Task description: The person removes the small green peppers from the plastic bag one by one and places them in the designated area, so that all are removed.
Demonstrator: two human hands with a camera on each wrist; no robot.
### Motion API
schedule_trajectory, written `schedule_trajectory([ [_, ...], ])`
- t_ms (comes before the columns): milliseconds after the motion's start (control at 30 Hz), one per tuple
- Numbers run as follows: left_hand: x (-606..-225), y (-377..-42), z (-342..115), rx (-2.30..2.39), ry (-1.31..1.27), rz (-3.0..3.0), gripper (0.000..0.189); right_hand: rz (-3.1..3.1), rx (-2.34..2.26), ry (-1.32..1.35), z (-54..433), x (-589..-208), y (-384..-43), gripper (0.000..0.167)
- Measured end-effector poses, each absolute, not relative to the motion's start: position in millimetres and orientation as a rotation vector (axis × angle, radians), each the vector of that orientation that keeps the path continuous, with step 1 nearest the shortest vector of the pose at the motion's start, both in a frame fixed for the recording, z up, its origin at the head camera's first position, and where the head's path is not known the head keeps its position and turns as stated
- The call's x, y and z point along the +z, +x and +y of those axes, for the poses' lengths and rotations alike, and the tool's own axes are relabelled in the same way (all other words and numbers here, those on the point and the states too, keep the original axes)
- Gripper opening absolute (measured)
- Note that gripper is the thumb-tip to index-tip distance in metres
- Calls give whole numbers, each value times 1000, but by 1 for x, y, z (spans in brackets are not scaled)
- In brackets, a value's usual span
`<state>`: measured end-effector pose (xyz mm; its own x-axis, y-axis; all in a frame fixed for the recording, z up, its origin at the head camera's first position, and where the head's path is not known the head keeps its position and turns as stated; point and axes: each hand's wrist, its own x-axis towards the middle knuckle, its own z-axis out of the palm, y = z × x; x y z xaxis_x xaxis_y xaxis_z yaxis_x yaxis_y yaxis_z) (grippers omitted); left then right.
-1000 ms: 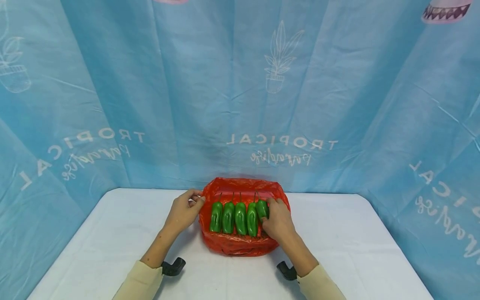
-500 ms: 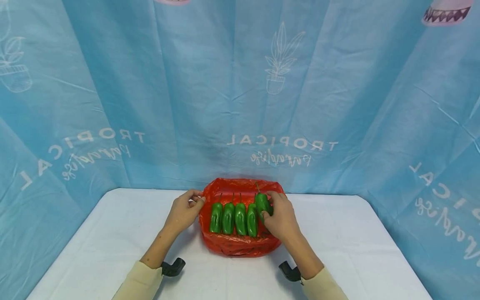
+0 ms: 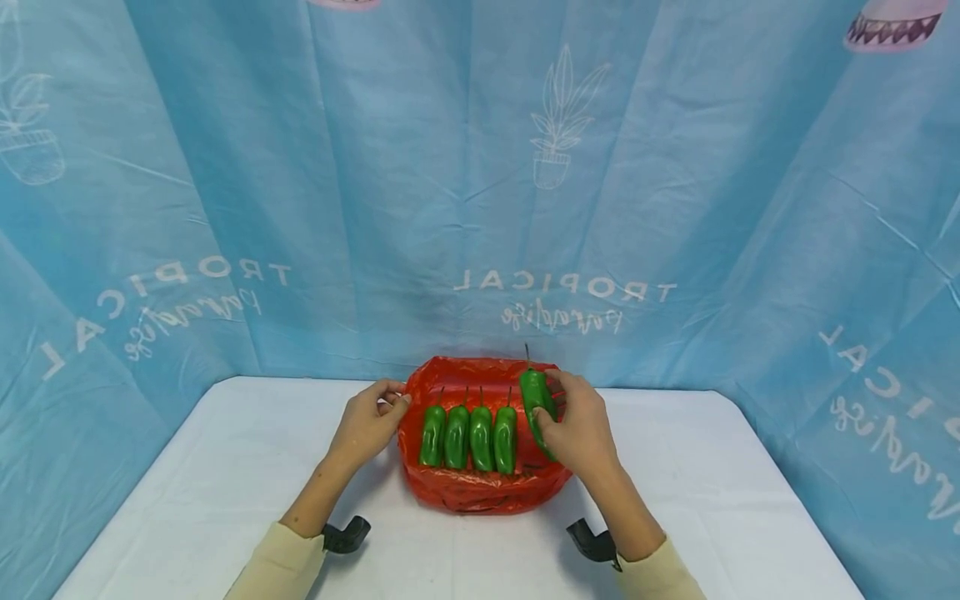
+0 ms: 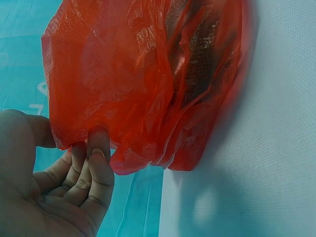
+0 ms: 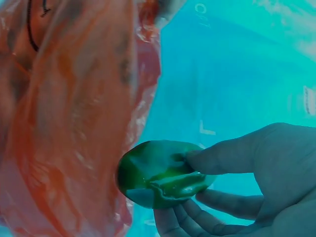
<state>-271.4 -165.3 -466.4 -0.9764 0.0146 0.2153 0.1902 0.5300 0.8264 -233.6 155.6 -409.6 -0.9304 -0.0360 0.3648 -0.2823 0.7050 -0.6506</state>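
R hand (image 3: 583, 423) pinches a green pepper (image 3: 533, 390) btwn thumb & fingers, at the right end of the red bag (image 3: 480, 492); its lower part's partly hidden by the thumb. L hand (image 3: 371, 423) holds the bag's left edge, some fingertips tucked outta sight. From head cam only, I see four other peppers (image 3: 481, 437) in a row inside, plus the held one's stem. L wrist cam shows a dark patch (image 4: 200, 61) thru the plastic, can't tell what.

In the head view we are looking down over the desk (image 3: 675, 483); both wrist views are closely facing, apparently, one red bag (image 4: 123, 89).
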Motion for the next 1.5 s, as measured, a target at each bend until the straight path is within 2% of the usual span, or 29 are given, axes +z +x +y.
schedule_trajectory([
  [767, -465, -272, -168, -1461, -183, -2595, 25, -2572, 1075, 100, 201, -392, -235, 56],
  [1200, -466, -274, -168, -1440, -204, -2594, 25, -2621, 1096, -5, 223, -398, -247, 53],
  [1500, -465, -272, -168, -1425, -192, -2599, 24, -2667, 1079, -72, 234, -416, -258, 53],
])
